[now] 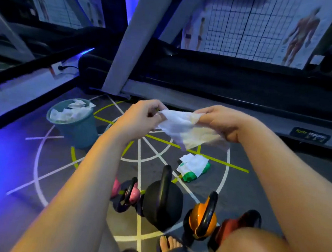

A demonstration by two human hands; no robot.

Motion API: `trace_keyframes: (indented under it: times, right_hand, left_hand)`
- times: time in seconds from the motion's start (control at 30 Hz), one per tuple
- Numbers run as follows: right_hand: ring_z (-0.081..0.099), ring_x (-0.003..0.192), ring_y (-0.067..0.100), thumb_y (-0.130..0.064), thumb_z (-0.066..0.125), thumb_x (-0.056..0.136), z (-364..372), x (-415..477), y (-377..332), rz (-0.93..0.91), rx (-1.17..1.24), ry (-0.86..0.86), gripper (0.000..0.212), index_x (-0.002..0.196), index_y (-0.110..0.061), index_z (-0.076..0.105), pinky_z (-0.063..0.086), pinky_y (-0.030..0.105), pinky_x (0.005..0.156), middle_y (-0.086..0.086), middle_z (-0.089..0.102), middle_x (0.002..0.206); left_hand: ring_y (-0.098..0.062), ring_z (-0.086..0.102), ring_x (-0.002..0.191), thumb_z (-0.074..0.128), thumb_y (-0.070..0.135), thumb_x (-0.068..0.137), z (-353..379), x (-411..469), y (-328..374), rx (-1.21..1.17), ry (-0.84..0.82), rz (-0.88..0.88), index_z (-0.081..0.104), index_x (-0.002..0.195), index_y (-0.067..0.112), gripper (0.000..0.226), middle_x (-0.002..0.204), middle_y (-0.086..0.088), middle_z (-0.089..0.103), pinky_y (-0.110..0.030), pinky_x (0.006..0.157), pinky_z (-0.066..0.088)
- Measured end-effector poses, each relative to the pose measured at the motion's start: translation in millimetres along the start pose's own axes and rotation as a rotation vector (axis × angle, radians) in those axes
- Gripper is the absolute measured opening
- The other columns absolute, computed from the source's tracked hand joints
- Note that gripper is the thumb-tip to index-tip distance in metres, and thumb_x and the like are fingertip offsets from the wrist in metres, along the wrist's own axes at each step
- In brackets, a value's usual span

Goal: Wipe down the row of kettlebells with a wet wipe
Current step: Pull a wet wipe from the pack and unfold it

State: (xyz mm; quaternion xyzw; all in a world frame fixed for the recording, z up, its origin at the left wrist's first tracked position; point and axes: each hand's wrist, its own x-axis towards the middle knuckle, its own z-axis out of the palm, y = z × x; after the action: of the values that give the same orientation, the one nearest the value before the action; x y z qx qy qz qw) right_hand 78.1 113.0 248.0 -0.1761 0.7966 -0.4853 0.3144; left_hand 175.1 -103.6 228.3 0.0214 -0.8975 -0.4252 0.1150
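You're spreading the wet wipe (183, 129), pinched between left hand (144, 116) and right hand (219, 120) grips; next, bring it down to the kettlebells (162, 204) on the floor below both grips.

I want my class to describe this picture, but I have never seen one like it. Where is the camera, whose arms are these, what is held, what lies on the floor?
No machine here: a person wears one camera on the head, so you look down along their own arms. The left hand and the right hand each pinch an edge of a white wet wipe, spread between them in the air. On the gym floor below stand kettlebells in a row, among them a pink kettlebell, a black kettlebell, an orange kettlebell and a red kettlebell. Beyond them lies a green and white wipe pack; to the left stands a bin holding crumpled white sheets.
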Motion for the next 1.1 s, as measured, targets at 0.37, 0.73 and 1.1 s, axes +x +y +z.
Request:
trace_keyframes:
  times: [0.37, 0.73, 1.1]
  right_hand:
    - [0.050, 0.054, 0.010, -0.027, 0.067, 0.093, 51.3, 64.6, 37.5, -0.034, 0.059, 0.156, 0.024, 0.093, -0.004, 0.073, 0.037, 0.023, 0.050, -0.004, 0.059, 0.060]
    - [0.069, 0.076, 0.027, -0.007, 0.064, 0.092, 84.7, 123.2, 21.3, 0.087, 0.468, 0.017, 0.020, 0.107, 0.004, 0.068, 0.054, 0.037, 0.073, 0.019, 0.073, 0.095]
    - [0.066, 0.069, 0.009, 0.004, 0.052, 0.096, 125.5, 121.1, -10.7, -0.241, 0.473, -0.365, 0.024, 0.100, -0.009, 0.071, 0.053, 0.017, 0.061, 0.002, 0.075, 0.085]
  left_hand:
    - [-0.017, 0.066, 0.065, 0.063, 0.021, 0.094, 18.2, 40.4, -33.6, -0.821, 0.033, -0.598, 0.069, 0.092, 0.015, 0.008, 0.082, -0.005, 0.069, -0.028, 0.062, 0.053]
    - [-0.022, 0.072, 0.100, 0.075, 0.015, 0.079, -19.3, 20.7, -76.3, -0.964, -0.102, -0.685, 0.064, 0.128, 0.014, 0.050, 0.117, -0.011, 0.074, -0.036, 0.086, 0.061]
    - [-0.011, 0.064, 0.061, 0.061, -0.005, 0.093, -74.8, -54.3, -86.9, -0.817, 0.217, -0.440, 0.068, 0.109, 0.012, 0.025, 0.081, -0.001, 0.070, -0.021, 0.062, 0.055]
